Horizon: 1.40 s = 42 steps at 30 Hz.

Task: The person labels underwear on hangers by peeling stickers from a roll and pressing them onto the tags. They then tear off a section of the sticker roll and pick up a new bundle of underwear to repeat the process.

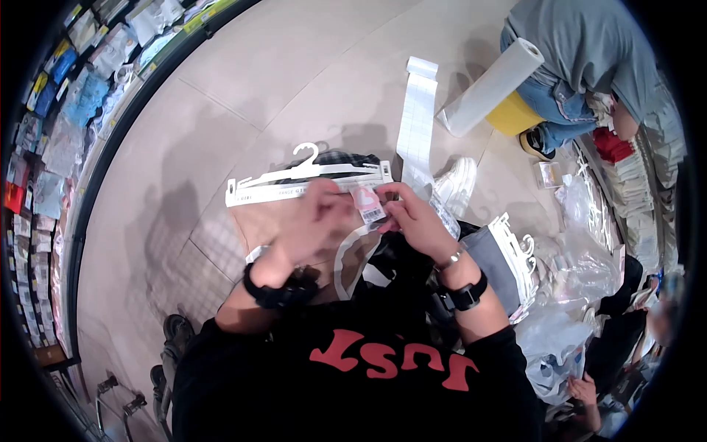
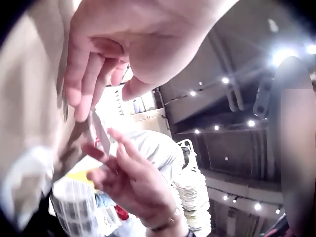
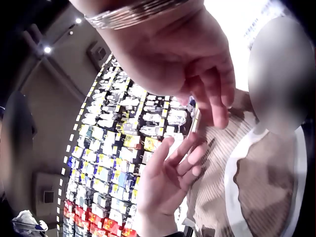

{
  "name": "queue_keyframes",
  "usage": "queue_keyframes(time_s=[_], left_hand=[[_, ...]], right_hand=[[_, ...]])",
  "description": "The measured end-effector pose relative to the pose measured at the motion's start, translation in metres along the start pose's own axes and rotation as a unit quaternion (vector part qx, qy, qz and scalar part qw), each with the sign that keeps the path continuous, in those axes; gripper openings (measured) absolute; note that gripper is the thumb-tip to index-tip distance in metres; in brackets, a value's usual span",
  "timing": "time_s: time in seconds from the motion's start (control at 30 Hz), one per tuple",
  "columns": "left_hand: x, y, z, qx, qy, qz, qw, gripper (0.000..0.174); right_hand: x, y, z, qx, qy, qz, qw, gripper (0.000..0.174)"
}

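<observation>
A small pink-and-white price tag (image 1: pixel 368 205) with a barcode hangs over a beige garment (image 1: pixel 254 223). My right hand (image 1: pixel 421 227) pinches its right edge between thumb and fingers. To the left, my left hand (image 1: pixel 313 221) is blurred over the garment, fingers loosely bent and close to the tag. In the right wrist view the left hand (image 3: pixel 165 185) has its fingers apart below the tag, which shows nearly edge-on. White trim (image 3: pixel 231 182) runs along the ribbed cloth. A white hanger (image 1: pixel 283 190) with a hook lies across the garment's top edge.
A partly unrolled strip of white labels (image 1: pixel 417 121) lies beyond the hanger. Grey garments on white hangers (image 1: pixel 495 258) and plastic bags (image 1: pixel 549 346) are at the right. Another person (image 1: pixel 582 51) crouches by a large white roll (image 1: pixel 497 85). Stocked shelves (image 1: pixel 88 96) line the left.
</observation>
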<state>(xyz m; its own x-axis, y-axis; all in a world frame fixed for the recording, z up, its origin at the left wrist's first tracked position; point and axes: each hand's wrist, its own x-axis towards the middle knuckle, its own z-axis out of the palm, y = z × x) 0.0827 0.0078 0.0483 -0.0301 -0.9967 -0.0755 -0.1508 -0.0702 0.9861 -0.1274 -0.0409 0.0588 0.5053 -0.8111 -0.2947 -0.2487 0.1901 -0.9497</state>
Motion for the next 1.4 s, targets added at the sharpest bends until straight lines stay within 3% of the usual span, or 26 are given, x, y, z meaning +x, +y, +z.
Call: queue_keyframes(time_s=[0.03,0.07,0.1,0.17,0.27,0.37,0.47,0.53,0.6,0.67,0.77,0.8,0.87,0.9,0.97,1.03,1.07,1.13,1.2,1.23,1.3,1.33,1.37,1.4], left_hand=[[0.0,0.006,-0.013,0.129,0.048,0.084,0.987,0.017],[0.001,0.019,-0.023,0.163,0.13,0.005,0.978,0.018],[0.008,0.014,-0.045,0.368,0.196,0.177,0.892,0.027],[0.017,0.02,-0.072,0.605,0.229,0.255,0.719,0.036],[0.023,-0.023,-0.112,0.496,0.072,-0.005,0.865,0.037],[0.021,-0.01,-0.115,0.484,0.014,-0.079,0.871,0.033],[0.003,0.012,-0.121,0.449,0.101,0.054,0.886,0.033],[-0.014,0.048,-0.115,0.388,0.11,0.16,0.901,0.033],[-0.028,0.085,-0.107,0.354,0.068,0.238,0.902,0.035],[-0.04,0.123,-0.084,0.378,0.032,0.311,0.871,0.034],[-0.049,0.169,-0.027,0.389,-0.043,0.377,0.84,0.033],[-0.051,0.182,-0.006,0.388,-0.072,0.39,0.832,0.032],[-0.051,0.203,0.032,0.367,-0.162,0.387,0.83,0.031],[-0.051,0.209,0.051,0.356,-0.193,0.374,0.835,0.031],[-0.045,0.219,0.086,0.338,-0.263,0.365,0.826,0.031],[-0.028,0.218,0.123,0.306,-0.309,0.408,0.802,0.03],[-0.016,0.208,0.146,0.28,-0.318,0.443,0.79,0.03],[0.008,0.201,0.193,0.313,-0.404,0.308,0.802,0.03],[0.048,0.143,0.246,0.286,-0.405,0.39,0.776,0.029],[0.059,0.112,0.258,0.321,-0.344,0.431,0.77,0.035],[0.082,0.073,0.266,0.388,-0.205,0.502,0.745,0.05],[0.088,0.07,0.257,0.399,-0.213,0.441,0.775,0.059],[0.092,0.067,0.241,0.408,-0.221,0.378,0.801,0.069],[0.095,0.063,0.224,0.416,-0.232,0.312,0.822,0.08]], right_hand=[[-0.011,-0.007,-0.006,-0.002,0.013,0.0,1.0,0.023],[-0.025,-0.009,-0.014,-0.024,0.017,-0.023,0.999,0.023],[-0.04,-0.012,-0.024,-0.046,0.021,-0.046,0.998,0.024],[-0.075,-0.023,-0.04,-0.091,0.028,-0.071,0.993,0.024],[-0.131,-0.036,-0.064,-0.162,0.037,-0.098,0.981,0.022],[-0.185,-0.033,-0.085,-0.106,0.09,-0.07,0.988,0.021],[-0.23,-0.018,-0.1,-0.091,0.192,-0.084,0.974,0.022],[-0.258,-0.008,-0.11,-0.035,0.221,-0.088,0.971,0.026],[-0.282,0.0,-0.107,-0.002,0.255,-0.115,0.96,0.031],[-0.286,0.004,-0.102,0.007,0.285,-0.17,0.943,0.039],[-0.277,0.011,-0.088,-0.051,0.179,-0.22,0.958,0.111],[-0.273,0.014,-0.076,-0.024,0.167,-0.224,0.96,0.121],[-0.273,0.009,-0.058,0.102,0.126,-0.27,0.949,0.112],[-0.289,0.013,-0.054,0.206,0.104,-0.212,0.95,0.103],[-0.331,0.034,-0.046,0.263,0.105,-0.166,0.945,0.073],[-0.357,0.063,-0.047,0.234,0.201,-0.164,0.937,0.049],[-0.362,0.081,-0.046,0.252,0.271,-0.15,0.917,0.046],[-0.365,0.118,-0.048,0.287,0.401,-0.121,0.862,0.039],[-0.372,0.142,-0.054,0.316,0.517,-0.087,0.79,0.033],[-0.382,0.147,-0.067,0.293,0.456,0.044,0.839,0.029],[-0.381,0.167,-0.084,0.143,0.416,0.223,0.87,0.025],[-0.375,0.177,-0.079,0.021,0.441,0.268,0.856,0.026],[-0.379,0.181,-0.074,-0.06,0.471,0.175,0.863,0.026],[-0.379,0.174,-0.079,-0.093,0.492,0.174,0.848,0.027]])
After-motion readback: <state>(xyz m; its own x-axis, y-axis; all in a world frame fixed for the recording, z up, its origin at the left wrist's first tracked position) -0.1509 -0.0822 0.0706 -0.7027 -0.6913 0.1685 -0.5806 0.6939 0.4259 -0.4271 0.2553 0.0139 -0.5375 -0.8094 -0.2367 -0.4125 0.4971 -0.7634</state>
